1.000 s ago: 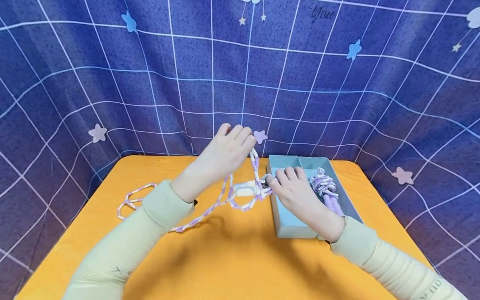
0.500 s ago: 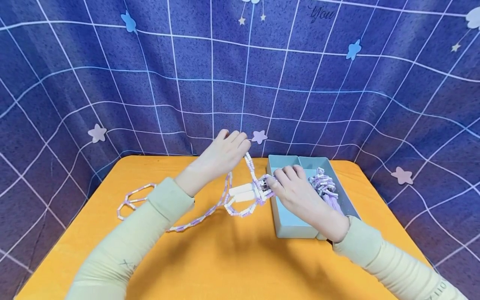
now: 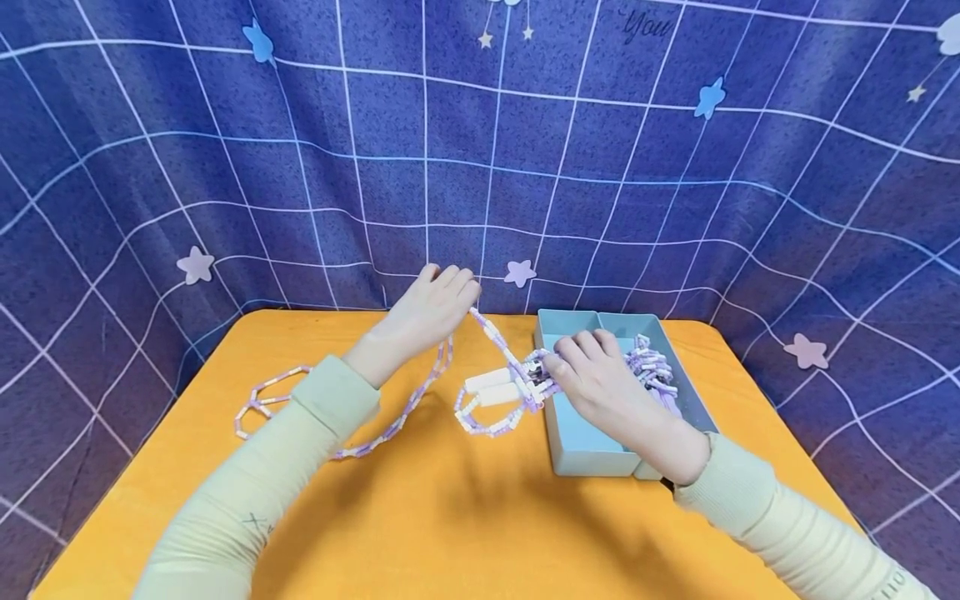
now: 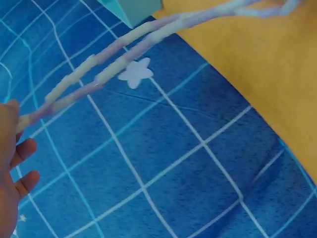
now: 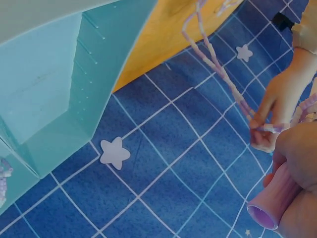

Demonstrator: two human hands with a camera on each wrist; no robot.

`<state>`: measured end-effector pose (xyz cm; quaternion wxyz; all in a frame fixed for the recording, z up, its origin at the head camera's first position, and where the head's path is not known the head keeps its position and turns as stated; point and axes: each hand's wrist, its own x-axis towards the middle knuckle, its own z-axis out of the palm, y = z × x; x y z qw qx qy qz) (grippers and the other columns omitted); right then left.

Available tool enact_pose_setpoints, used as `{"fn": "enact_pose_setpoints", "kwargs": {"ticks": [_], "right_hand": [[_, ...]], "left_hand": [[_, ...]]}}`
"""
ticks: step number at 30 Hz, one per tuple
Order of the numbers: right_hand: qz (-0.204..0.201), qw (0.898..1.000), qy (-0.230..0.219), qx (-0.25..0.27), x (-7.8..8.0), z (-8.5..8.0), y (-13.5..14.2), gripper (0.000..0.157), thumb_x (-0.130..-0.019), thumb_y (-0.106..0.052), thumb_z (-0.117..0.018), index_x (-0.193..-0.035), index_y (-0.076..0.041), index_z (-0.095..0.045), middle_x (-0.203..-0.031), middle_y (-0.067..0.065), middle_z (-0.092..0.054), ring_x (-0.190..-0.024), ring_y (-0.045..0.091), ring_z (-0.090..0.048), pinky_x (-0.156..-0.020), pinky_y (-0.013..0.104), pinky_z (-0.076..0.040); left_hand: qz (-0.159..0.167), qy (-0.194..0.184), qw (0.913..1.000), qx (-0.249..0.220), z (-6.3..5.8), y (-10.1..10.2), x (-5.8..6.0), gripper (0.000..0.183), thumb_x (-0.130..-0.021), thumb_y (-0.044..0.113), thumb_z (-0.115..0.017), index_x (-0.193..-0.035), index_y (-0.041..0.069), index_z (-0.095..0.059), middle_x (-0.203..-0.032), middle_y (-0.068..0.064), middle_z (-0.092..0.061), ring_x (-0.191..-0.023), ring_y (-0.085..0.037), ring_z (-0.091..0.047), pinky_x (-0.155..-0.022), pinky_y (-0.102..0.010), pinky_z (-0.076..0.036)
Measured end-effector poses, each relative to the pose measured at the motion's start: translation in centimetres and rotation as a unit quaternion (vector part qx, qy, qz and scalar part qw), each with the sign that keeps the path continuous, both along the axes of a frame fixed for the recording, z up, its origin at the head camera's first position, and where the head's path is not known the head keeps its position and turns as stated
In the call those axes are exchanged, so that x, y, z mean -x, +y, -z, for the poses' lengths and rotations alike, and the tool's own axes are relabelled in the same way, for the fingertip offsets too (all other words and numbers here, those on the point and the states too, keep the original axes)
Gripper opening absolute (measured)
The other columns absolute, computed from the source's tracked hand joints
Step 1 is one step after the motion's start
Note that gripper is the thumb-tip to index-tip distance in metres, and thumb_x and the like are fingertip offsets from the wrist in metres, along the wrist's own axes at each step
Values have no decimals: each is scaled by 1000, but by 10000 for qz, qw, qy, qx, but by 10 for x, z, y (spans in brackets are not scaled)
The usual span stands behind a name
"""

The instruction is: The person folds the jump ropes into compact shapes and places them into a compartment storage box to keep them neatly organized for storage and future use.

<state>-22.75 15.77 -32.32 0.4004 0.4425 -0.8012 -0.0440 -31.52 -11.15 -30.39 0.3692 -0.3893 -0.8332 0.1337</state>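
Segmented rope [image 3: 491, 332], lilac and white, looped beside white handles [image 3: 498, 393].

Draws the beaded rope [image 3: 492, 333] into a shallower slant with the left hand [image 3: 427, 311], now lower and farther left.

Head camera is looking forward and down over the desk [image 3: 465, 533]; closer wrist views are facing the curtain [image 4: 163, 163], sharing the beaded strand [image 4: 142, 46].

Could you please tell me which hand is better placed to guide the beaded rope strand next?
Probably the left hand: it already holds the purple-and-white rope strand. The right hand seems less free, as it grips the looped rope bundle near the blue-grey tray.
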Motion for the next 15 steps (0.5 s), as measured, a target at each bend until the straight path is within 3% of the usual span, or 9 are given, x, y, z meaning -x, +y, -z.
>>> {"fn": "enact_pose_setpoints", "kwargs": {"ticks": [9,15], "right_hand": [[142,9995,-281,-8,-2,-2,4,28,-103,-12,-14,-103,-6,-41,-90,9,-46,-79,27,-42,-78,45,-34],[181,9984,-520,88,-1,-3,4,13,-95,-6,-32,-104,-6,-41,-90,9,-46,-81,27,-42,-78,45,-33]], "left_hand": [[35,154,9997,-193,13,-5,7,24,-97,16,-28,-95,5,-49,-96,-9,-51,-85,-25,-49,-74,-38,-37],[-54,-73,9998,-168,29,-9,12,12,-91,13,-44,-97,5,-50,-98,-8,-52,-89,-26,-49,-76,-38,-38]]}}
